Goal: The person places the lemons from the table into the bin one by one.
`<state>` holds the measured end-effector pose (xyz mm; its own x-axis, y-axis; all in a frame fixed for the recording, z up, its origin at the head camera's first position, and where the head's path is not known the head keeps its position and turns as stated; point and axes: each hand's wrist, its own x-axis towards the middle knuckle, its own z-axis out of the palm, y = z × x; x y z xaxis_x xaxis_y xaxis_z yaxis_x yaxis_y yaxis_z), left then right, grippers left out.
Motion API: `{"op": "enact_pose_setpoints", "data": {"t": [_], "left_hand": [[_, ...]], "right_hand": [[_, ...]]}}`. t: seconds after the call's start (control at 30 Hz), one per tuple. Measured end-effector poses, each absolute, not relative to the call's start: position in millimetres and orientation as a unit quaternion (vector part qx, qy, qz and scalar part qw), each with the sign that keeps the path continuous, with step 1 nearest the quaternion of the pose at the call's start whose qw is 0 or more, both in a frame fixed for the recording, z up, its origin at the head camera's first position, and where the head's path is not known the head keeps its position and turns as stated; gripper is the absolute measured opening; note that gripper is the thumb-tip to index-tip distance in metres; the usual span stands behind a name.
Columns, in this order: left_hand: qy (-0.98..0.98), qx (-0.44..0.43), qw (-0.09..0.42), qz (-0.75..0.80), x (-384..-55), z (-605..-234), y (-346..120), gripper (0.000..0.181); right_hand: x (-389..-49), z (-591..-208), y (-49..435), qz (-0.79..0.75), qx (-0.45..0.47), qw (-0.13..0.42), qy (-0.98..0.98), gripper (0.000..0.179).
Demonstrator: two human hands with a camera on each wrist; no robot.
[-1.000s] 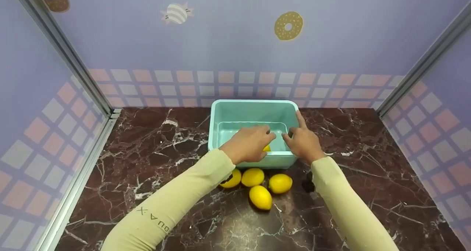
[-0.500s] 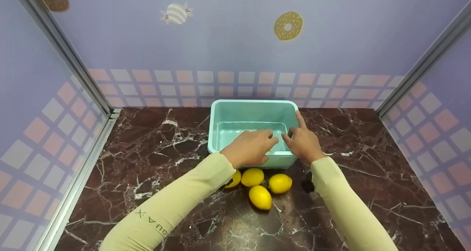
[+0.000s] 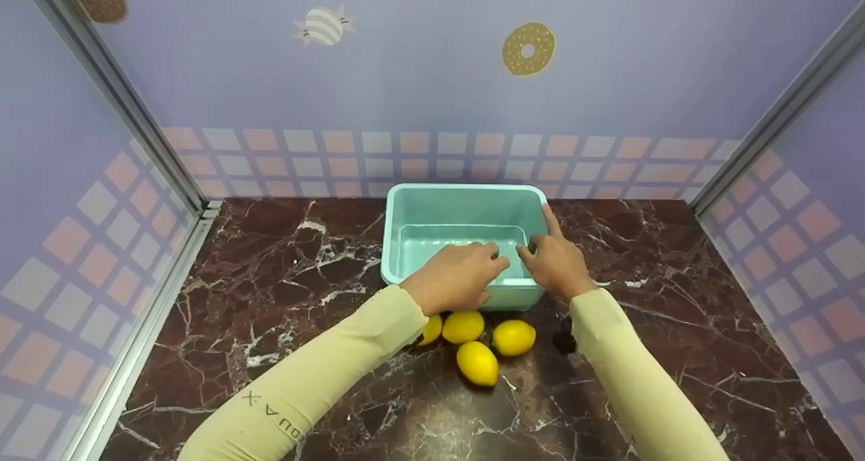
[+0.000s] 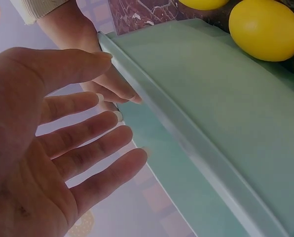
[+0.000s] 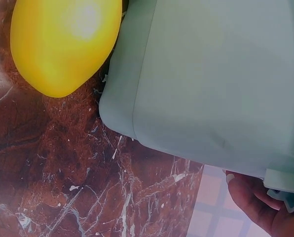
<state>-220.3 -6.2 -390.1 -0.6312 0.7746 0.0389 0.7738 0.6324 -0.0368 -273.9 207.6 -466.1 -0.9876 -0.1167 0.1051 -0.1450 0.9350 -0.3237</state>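
Note:
A light teal plastic bin (image 3: 466, 189) stands near the back wall. My left hand (image 3: 459, 275) is over its front rim, fingers reaching above the inside. In the left wrist view this hand (image 4: 78, 133) has spread, relaxed fingers and an empty palm. My right hand (image 3: 559, 261) grips the bin's right rim, thumb on the inner side and index finger stretched along the edge. In the right wrist view its fingers (image 5: 250, 197) curl at the rim from outside. Several yellow lemons (image 3: 477, 364) lie on the table before the bin. Part of the bin's inside is hidden by my left hand.
The dark red marbled tabletop (image 3: 324, 272) runs back to a purple wall (image 3: 419, 76) with a checked border. Side walls (image 3: 804, 245) enclose it left and right. One lemon (image 3: 431, 329) is partly covered by my left sleeve (image 3: 338, 366).
My left hand has drawn back slightly towards me from over the bin. The yellow lemon glimpsed beneath it inside the bin is now out of sight. My right hand stays put.

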Motion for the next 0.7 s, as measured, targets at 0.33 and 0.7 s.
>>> {"op": "enact_pose_setpoints", "data": {"t": [0.33, 0.7], "left_hand": [[-0.901, -0.432, 0.017, 0.008, -216.0, -391.6, -7.1, 0.036], [-0.904, -0.428, 0.008, 0.012, -214.1, -394.7, -7.5, 0.034]], "right_hand": [[-274.1, -466.7, 207.5, 0.169, 0.070, 0.047, -0.982, 0.039], [-274.9, -466.6, 208.3, 0.167, 0.065, 0.038, -0.983, 0.038]]}}
